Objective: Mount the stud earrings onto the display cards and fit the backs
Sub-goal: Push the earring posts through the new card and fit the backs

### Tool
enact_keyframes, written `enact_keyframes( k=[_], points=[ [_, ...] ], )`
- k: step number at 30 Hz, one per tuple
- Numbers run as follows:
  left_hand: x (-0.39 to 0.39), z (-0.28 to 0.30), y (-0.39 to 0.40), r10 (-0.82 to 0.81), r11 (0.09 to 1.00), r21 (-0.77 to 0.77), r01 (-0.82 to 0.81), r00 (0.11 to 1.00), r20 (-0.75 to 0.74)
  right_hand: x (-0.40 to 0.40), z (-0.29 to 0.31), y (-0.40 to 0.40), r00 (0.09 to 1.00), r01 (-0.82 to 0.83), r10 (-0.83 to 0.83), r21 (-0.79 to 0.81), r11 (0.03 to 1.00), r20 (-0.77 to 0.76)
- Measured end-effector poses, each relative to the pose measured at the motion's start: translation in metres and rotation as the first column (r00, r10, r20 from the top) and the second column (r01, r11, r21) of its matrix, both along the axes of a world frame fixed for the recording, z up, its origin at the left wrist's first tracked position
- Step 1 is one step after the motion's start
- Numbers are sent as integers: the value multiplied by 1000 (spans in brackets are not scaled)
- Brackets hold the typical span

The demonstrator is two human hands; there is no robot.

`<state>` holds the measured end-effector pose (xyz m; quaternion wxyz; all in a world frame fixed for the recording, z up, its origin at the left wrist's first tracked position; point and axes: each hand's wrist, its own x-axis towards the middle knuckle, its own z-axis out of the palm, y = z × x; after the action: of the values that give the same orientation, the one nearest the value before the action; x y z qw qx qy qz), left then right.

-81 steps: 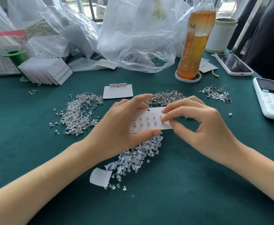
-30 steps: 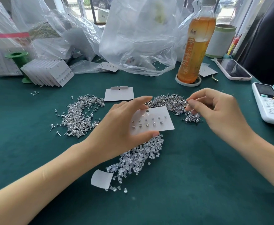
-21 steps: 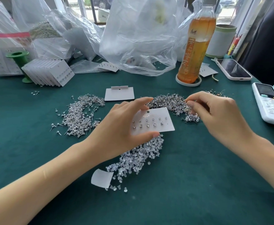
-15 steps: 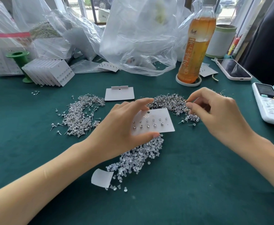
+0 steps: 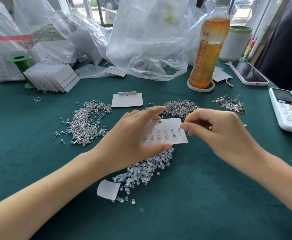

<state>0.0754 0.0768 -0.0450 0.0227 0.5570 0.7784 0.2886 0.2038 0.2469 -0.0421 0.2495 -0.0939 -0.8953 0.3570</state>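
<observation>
My left hand (image 5: 129, 135) holds a white display card (image 5: 166, 134) above the table, thumb at its lower edge and forefinger at its top. The card carries two rows of small studs. My right hand (image 5: 218, 134) is at the card's right edge, thumb tip touching it near the top row; a stud earring (image 5: 210, 127) glints between its curled fingers. Under the card lies a heap of clear earring backs (image 5: 145, 168). Loose stud piles lie at the left (image 5: 86, 122), behind the card (image 5: 180, 108) and far right (image 5: 230, 103).
A blank card (image 5: 127, 100) lies behind my hands, a stack of filled cards (image 5: 53, 78) at back left. Plastic bags (image 5: 147, 40), a tea bottle (image 5: 207, 49), a phone (image 5: 249, 73) and a white handset (image 5: 287, 110) ring the green table (image 5: 193, 196). A paper scrap (image 5: 107, 188) lies near.
My right hand left the card, picked a stud from the pile behind it, and has come back to the card's right edge. My left hand kept the card still.
</observation>
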Motion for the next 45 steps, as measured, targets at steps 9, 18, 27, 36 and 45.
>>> enact_keyframes(
  k=[9, 18, 27, 36, 45],
  points=[
    [1, 0, 0, -13, 1000, -15, 13, 1000, 22, 1, 4, -4, 1000, -16, 15, 86, 996, 5],
    [2, 0, 0, -17, 1000, -16, 17, 1000, 12, 1, 0, -7, 998, -59, 60, 127, 990, 1],
    [0, -2, 0, 14, 1000, 23, -16, 996, 86, 1, 4, -3, 997, 73, -79, -385, 920, 1],
    [1, -2, 0, 16, 999, 36, -18, 997, 73, -2, 5, -10, 969, 52, 129, -688, 724, 210],
    [2, -1, -1, 8, 999, 43, -10, 999, 48, -3, 0, -10, 966, 37, 165, -739, 673, 199]
  ],
)
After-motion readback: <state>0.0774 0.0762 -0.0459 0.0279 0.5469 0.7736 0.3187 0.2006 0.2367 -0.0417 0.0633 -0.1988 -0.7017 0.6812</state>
